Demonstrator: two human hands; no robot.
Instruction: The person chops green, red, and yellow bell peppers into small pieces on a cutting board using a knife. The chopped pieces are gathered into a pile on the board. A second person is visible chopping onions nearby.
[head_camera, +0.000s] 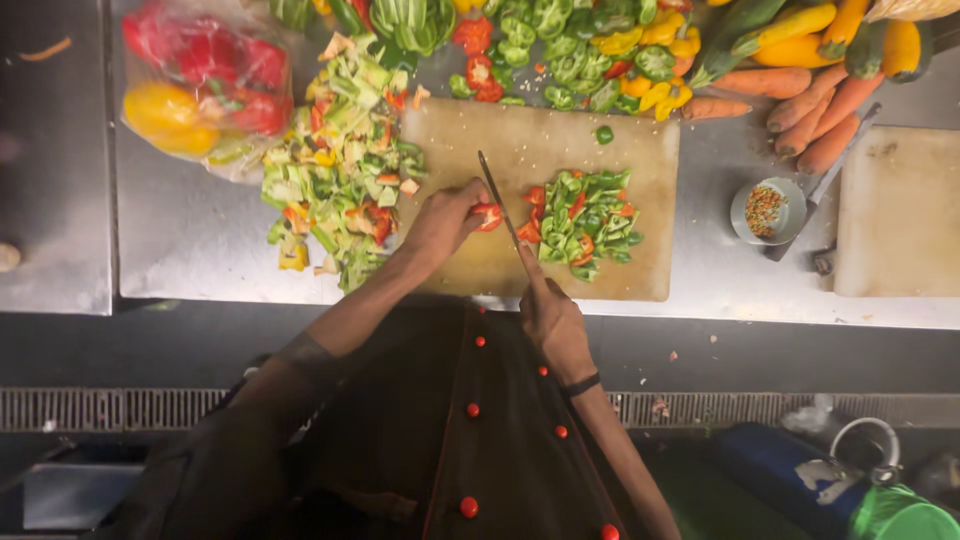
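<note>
My left hand (443, 218) presses a red pepper piece (489, 216) onto the wooden cutting board (530, 140). My right hand (550, 318) grips the handle of a knife (498, 198) whose blade stands just right of that piece, pointing away from me. A heap of cut green, red and yellow pepper pieces (585, 222) lies on the board to the right of the blade. One green bit (604, 134) sits alone near the board's far edge.
A pile of pepper trimmings (340, 165) lies left of the board, beside a plastic bag of whole peppers (205, 85). Cut pepper chunks (580, 45), carrots (800, 100), a small bowl (768, 210) and a second board (900, 210) lie on the steel counter (190, 240).
</note>
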